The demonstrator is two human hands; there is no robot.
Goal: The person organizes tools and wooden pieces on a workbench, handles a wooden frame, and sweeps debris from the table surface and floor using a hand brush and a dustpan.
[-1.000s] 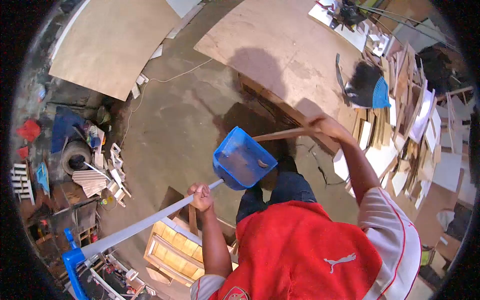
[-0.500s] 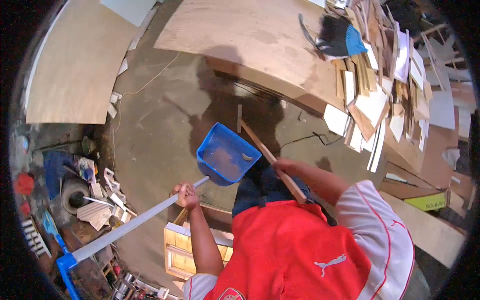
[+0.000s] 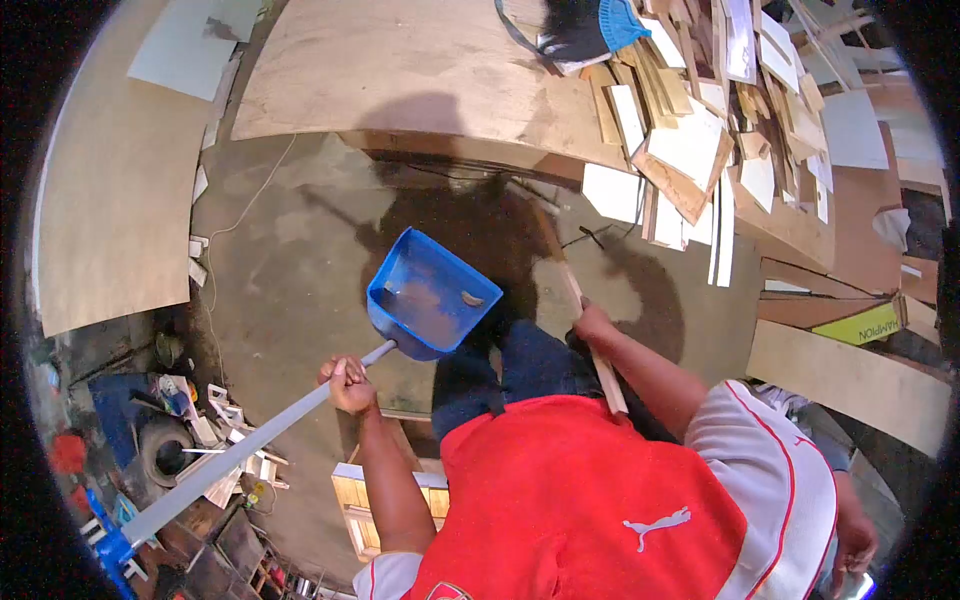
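Observation:
My left hand (image 3: 347,386) is closed round the grey pole of a long-handled dustpan (image 3: 425,338), just above its blue pan. The pan tilts over the floor with a small pale curved scrap (image 3: 471,298) in it. The pole slants down-left to a blue end piece (image 3: 113,548). My right hand (image 3: 592,322) grips a long wooden stick (image 3: 567,275), whose near end lies by my red shirt. A short crosspiece (image 3: 532,192) shows at its far end, in shadow on the floor.
A plywood sheet (image 3: 400,65) spans the far side, with piled wood offcuts (image 3: 685,165) at right. Another board (image 3: 115,215) lies left. A cable (image 3: 240,220) crosses the floor. Wood scraps and a tyre (image 3: 165,450) are lower left. Another person's hand (image 3: 855,530) shows at lower right.
The view has shifted. The stick's far end has swung right and away from the dustpan, my right hand with it. My left hand still grips the pole. Another person's hand has appeared at lower right.

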